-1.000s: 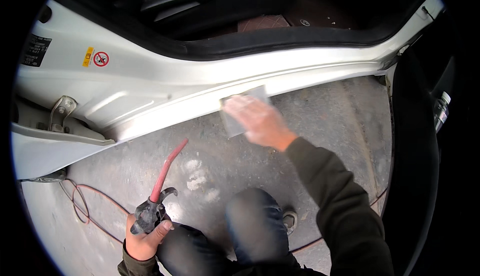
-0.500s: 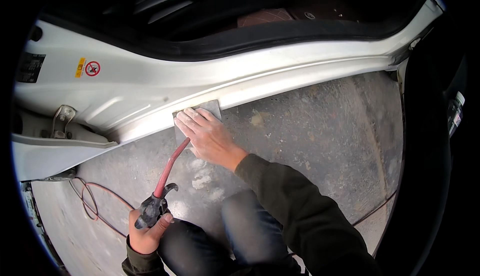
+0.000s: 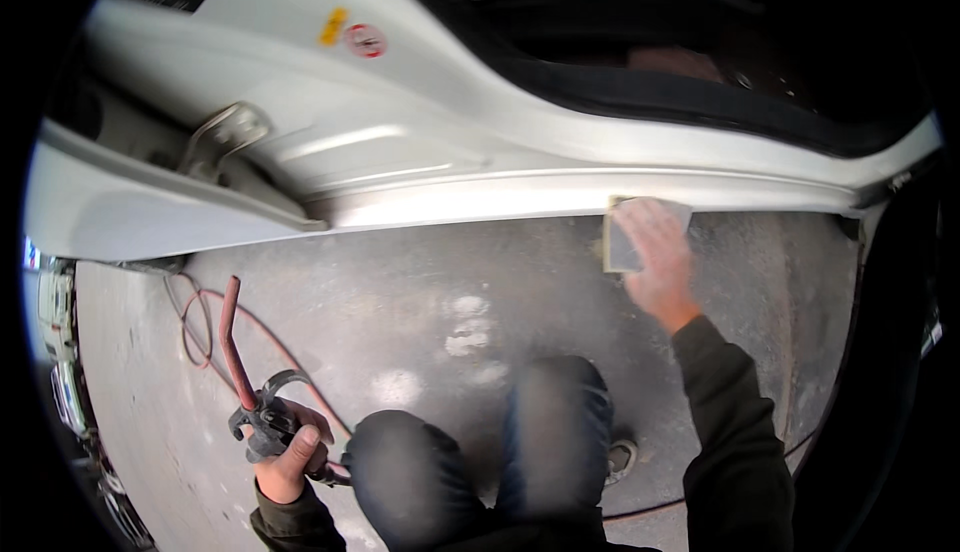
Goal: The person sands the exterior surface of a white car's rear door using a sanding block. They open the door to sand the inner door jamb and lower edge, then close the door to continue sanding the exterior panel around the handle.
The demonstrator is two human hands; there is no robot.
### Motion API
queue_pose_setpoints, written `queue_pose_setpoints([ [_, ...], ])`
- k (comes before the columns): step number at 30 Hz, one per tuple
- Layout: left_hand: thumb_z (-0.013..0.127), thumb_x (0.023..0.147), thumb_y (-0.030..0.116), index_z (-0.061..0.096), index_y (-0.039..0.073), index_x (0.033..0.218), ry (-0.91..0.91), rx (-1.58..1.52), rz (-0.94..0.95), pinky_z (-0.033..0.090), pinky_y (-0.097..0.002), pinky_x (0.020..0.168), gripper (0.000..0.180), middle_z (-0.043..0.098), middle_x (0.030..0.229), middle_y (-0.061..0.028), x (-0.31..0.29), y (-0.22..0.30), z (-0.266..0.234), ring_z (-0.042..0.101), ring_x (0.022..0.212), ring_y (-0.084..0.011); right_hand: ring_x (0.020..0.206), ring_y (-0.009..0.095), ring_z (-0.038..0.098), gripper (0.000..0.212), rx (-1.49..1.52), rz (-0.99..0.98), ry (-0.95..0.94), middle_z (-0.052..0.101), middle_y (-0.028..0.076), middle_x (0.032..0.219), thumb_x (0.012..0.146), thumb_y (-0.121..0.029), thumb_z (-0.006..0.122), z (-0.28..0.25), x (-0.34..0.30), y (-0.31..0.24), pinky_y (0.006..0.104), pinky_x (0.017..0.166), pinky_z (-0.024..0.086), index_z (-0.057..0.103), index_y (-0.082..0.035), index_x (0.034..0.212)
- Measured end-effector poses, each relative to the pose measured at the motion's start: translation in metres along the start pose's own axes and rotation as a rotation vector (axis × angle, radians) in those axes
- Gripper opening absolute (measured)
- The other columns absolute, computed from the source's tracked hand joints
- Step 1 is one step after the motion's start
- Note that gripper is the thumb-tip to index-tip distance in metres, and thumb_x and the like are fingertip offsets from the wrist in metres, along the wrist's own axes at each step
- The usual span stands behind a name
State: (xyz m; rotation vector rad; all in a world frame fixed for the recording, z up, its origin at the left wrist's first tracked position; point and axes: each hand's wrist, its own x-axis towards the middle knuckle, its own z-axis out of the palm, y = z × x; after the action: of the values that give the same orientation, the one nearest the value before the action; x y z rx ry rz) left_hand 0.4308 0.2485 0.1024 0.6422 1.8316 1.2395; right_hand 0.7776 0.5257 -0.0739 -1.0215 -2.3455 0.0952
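In my left hand point(image 3: 292, 455), low at the left, is a black air blow gun point(image 3: 264, 426). My fingers are wrapped round its body, and its reddish tube nozzle points up and away. Farther right, my right hand point(image 3: 660, 262) holds a thin grey sanding pad point(image 3: 622, 250) with a pale yellowish edge. The pad's far edge meets the outer lip of a white car door sill point(image 3: 480, 197), and its near part hangs over the floor side. My fingers lie across the pad, slightly blurred, covering much of it.
A white panel with a metal hinge bracket point(image 3: 232, 132) juts out at the left. A red air hose point(image 3: 278, 352) loops over the grey floor point(image 3: 540, 292) beside my knees point(image 3: 556, 402). A dark panel point(image 3: 895, 372) borders the right.
My right hand has moved right along the sill with the sanding pad. The blow gun has swung away from that hand, toward the left. The view has shifted and turned.
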Motion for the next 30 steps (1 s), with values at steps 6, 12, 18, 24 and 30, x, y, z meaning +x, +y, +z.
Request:
queue_pose_setpoints([
  [6,0.077,0.079,0.026,0.050,0.001,0.085,0.076,-0.124,-0.037,0.032,-0.0267,0.039,0.036,0.058,0.067,-0.0162,-0.018,-0.033,-0.040,0.042,0.042,-0.0125,0.128,0.028,0.049,0.071,0.240,-0.155,-0.048,0.057,0.010,0.132,0.061,-0.006,0.073,0.107,0.058,-0.117,0.0430,0.107,0.039,0.057,-0.006,0.131],
  [12,0.077,0.077,0.025,0.052,0.000,0.083,0.071,-0.234,-0.053,0.036,-0.0273,0.044,0.036,0.059,0.068,-0.0164,-0.028,-0.044,-0.062,0.044,0.046,-0.0131,0.127,0.027,0.047,0.075,0.190,-0.297,-0.160,0.052,0.010,0.137,0.066,-0.023,0.077,0.129,0.099,-0.195,0.0403,0.110,0.036,0.052,0.000,0.133],
  [18,0.077,0.079,0.025,0.056,-0.001,0.080,-0.117,-0.248,-0.148,0.047,-0.0328,0.062,0.033,0.061,0.070,-0.0138,-0.013,-0.046,-0.073,0.060,0.068,-0.0216,0.128,0.029,0.044,0.073,0.157,-0.377,-0.178,0.050,0.015,0.137,0.069,-0.022,0.069,0.142,0.122,-0.237,0.0421,0.111,0.034,0.049,0.003,0.135],
  [24,0.073,0.082,0.023,0.048,0.002,0.091,-0.199,-0.309,-0.001,0.034,-0.0267,0.041,0.034,0.054,0.066,-0.0109,-0.020,-0.073,-0.077,0.042,0.043,-0.0107,0.132,0.030,0.043,0.072,0.183,-0.436,-0.189,0.047,0.018,0.141,0.070,-0.022,0.069,0.147,0.099,-0.213,0.0431,0.110,0.035,0.049,0.003,0.135],
  [30,0.066,0.088,0.009,0.052,0.003,0.090,-0.373,-0.175,0.132,0.037,-0.0250,0.041,0.016,0.053,0.073,-0.0104,-0.038,-0.071,-0.050,0.042,0.047,-0.0109,0.128,0.023,0.050,0.052,0.147,-0.554,-0.016,0.055,0.012,0.136,0.080,-0.013,0.062,0.109,0.076,-0.169,0.0366,0.108,0.040,0.055,-0.001,0.130],
])
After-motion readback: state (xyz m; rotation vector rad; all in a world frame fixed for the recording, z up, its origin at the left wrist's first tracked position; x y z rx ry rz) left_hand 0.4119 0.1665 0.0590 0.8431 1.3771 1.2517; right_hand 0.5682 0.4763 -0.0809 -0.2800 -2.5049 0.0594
